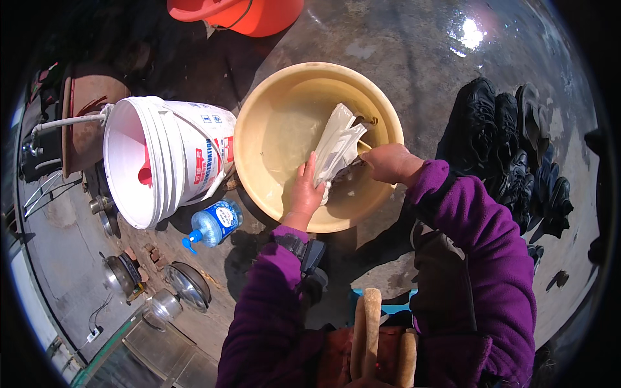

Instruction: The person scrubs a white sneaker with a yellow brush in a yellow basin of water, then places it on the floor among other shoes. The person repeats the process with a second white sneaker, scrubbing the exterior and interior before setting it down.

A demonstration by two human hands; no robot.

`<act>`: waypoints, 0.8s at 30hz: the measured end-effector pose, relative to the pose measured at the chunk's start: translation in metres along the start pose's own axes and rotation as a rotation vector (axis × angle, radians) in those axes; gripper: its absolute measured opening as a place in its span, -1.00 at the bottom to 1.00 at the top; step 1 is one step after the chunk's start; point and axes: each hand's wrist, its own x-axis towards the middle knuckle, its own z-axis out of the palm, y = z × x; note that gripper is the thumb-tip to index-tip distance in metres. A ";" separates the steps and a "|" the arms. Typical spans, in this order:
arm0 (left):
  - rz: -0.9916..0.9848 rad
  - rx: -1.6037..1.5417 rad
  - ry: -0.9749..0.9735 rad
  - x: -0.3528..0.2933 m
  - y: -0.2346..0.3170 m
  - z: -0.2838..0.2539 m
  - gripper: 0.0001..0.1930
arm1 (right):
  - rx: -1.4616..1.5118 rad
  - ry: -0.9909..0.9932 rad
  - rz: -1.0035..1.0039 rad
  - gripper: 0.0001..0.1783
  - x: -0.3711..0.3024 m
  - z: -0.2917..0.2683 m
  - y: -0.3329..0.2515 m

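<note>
Though sunlit, shadowy floor (424,97) around basin (272,142)

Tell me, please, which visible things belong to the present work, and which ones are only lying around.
Apparently in use:
white item, perhaps a shoe, held in the left hand, with the right hand beside it
yellow basin, beneath both hands

Seemingly just lying around, untouched:
white bucket
blue pump bottle
red bucket
dark shoes

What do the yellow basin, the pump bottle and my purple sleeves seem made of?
Basin: probably plastic, smooth and slightly glossy, with a rounded rim. Pump bottle: likely clear plastic, looking see-through and shiny. Sleeves: apparently fleece, matte and fuzzy.
</note>
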 end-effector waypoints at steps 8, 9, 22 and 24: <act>-0.184 -0.314 -0.374 0.061 -0.045 -0.037 -0.26 | 0.563 -0.332 -0.227 -0.37 -0.013 -0.017 0.023; -0.096 -0.050 -0.200 0.059 -0.048 -0.037 -0.36 | 0.555 -0.217 -0.325 -0.47 -0.011 -0.014 0.019; -0.760 -1.260 0.224 -0.030 -0.014 -0.013 -0.28 | -0.285 0.410 -0.173 -0.53 0.037 0.017 -0.018; -0.817 -1.390 0.147 -0.030 -0.011 -0.003 -0.21 | -0.298 0.378 -0.170 -0.46 0.044 0.031 -0.025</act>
